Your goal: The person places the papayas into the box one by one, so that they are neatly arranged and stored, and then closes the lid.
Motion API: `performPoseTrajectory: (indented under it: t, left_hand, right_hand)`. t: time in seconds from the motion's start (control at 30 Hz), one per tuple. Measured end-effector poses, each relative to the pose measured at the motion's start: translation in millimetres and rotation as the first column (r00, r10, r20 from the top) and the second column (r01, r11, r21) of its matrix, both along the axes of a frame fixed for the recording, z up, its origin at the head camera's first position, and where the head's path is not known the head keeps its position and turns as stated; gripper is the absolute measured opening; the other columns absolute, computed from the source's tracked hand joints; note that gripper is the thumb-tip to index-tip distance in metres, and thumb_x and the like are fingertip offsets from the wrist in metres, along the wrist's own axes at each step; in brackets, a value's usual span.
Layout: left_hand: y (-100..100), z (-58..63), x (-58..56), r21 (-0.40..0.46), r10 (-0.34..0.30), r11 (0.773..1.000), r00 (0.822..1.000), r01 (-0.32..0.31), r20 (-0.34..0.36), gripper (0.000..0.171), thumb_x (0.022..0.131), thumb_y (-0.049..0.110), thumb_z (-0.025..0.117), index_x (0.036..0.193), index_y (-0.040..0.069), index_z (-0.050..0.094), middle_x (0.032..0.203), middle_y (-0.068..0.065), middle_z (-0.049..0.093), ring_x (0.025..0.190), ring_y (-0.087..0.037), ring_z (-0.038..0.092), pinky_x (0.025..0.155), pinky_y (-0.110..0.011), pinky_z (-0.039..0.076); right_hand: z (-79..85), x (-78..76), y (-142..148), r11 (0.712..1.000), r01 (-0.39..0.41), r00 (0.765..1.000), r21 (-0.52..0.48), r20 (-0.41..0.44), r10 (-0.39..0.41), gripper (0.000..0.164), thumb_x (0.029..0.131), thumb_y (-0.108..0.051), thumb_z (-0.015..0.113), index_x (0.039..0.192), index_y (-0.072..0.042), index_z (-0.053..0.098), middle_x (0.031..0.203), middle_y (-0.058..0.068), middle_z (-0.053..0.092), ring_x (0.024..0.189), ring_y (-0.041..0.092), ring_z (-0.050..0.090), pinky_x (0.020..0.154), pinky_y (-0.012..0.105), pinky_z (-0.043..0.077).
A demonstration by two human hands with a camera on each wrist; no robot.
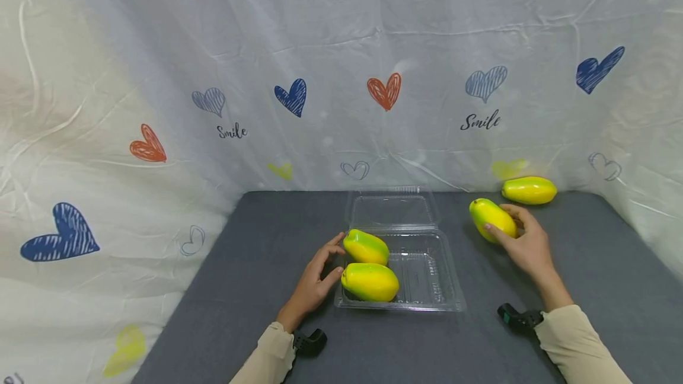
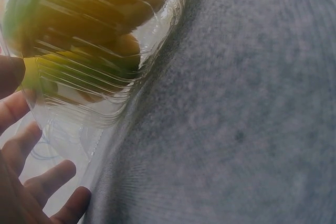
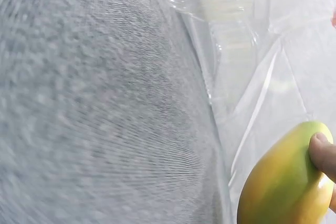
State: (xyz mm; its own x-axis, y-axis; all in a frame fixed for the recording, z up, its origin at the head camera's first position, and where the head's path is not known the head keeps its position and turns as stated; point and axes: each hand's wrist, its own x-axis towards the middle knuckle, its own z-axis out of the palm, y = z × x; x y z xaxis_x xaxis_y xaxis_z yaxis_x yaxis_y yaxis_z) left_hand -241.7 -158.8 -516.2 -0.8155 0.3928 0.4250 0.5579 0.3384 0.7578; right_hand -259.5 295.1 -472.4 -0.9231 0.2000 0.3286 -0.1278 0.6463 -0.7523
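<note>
A yellow-green papaya (image 1: 487,216) is in my right hand (image 1: 528,245), the thumb on its near side and the fingers round its far side. In the right wrist view, the thumb presses against this papaya (image 3: 286,182). My left hand (image 1: 315,280) is at the left rim of a clear plastic clamshell box (image 1: 448,271), its fingers spread. The left wrist view has the thumb (image 2: 10,74) right at the box's rim. Two papayas lie in the left half of the box, a farther papaya (image 1: 367,248) and a nearer papaya (image 1: 370,283).
Another papaya (image 1: 529,190) lies at the back right of the grey tabletop (image 1: 224,295). The box's lid (image 1: 392,209) is folded back toward the rear edge. Behind the table hangs a white curtain (image 1: 331,34) printed with hearts.
</note>
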Motion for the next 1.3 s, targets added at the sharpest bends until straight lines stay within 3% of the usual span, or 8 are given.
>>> performPoseTrajectory:
  t: [0.27,0.6,0.7,0.87,0.97,1.3]
  left_hand:
    - [0.5,2.3,1.8,0.005,-0.007,1.0,1.0,0.007,0.004,0.03,0.102,0.008,0.056,0.131,0.007,0.053,0.167,-0.005,0.032,0.154,-0.033,0.031,0.112,-0.07,0.033]
    - [-0.8,1.1,1.7,0.02,-0.024,1.0,1.0,0.024,0.009,0.032,0.101,0.004,0.056,0.131,0.013,0.052,0.167,-0.007,0.032,0.154,-0.033,0.031,0.112,-0.07,0.033]
    - [-1.1,1.2,1.4,0.019,-0.024,1.0,1.0,0.024,0.008,0.032,0.101,0.004,0.056,0.132,0.012,0.052,0.167,-0.006,0.032,0.155,-0.032,0.031,0.112,-0.069,0.033]
    - [-1.6,1.7,0.3,0.007,-0.021,1.0,0.999,0.021,0.023,0.03,0.103,0.009,0.056,0.132,0.011,0.052,0.168,-0.003,0.031,0.155,-0.028,0.03,0.115,-0.066,0.032]
    - [-1.7,2.3,0.4,0.003,-0.02,1.0,0.999,0.02,0.034,0.029,0.103,0.011,0.056,0.132,0.012,0.052,0.168,-0.002,0.03,0.156,-0.026,0.029,0.117,-0.064,0.031]
    - [-1.3,2.6,0.8,0.007,-0.017,1.0,1.0,0.017,0.026,0.029,0.103,0.014,0.056,0.132,0.012,0.052,0.167,-0.003,0.031,0.155,-0.026,0.03,0.116,-0.064,0.033]
  right_hand:
    - [-3.2,-0.5,-4.2,0.999,-0.035,0.999,-0.003,-0.024,0.035,0.065,0.093,-0.031,0.076,0.144,-0.001,0.05,0.138,0.028,0.055,0.117,0.042,0.054,0.076,0.012,0.037]
    - [2.5,1.5,-11.9,0.998,-0.066,0.998,0.016,-0.018,0.066,0.066,0.093,-0.033,0.075,0.148,-0.007,0.05,0.142,0.026,0.054,0.121,0.041,0.054,0.079,0.009,0.037]
    - [3.1,0.9,-15.1,0.997,-0.076,0.997,0.022,-0.021,0.077,0.066,0.093,-0.032,0.076,0.148,-0.009,0.051,0.14,0.024,0.055,0.117,0.032,0.054,0.08,0.009,0.037]
    - [4.8,1.5,-21.1,0.997,-0.081,0.996,0.005,-0.038,0.081,0.063,0.092,-0.032,0.077,0.146,-0.009,0.054,0.137,0.021,0.057,0.108,-0.001,0.046,0.08,0.006,0.038]
    - [5.7,2.1,-25.1,0.996,-0.087,0.995,-0.005,-0.052,0.087,0.062,0.092,-0.03,0.077,0.145,-0.008,0.054,0.136,0.02,0.058,0.103,-0.013,0.04,0.08,0.005,0.038]
    - [12.5,3.7,-40.2,0.994,-0.11,0.991,-0.01,-0.074,0.109,0.061,0.091,-0.029,0.078,0.144,-0.009,0.055,0.135,0.019,0.059,0.104,-0.009,0.044,0.078,0.005,0.041]
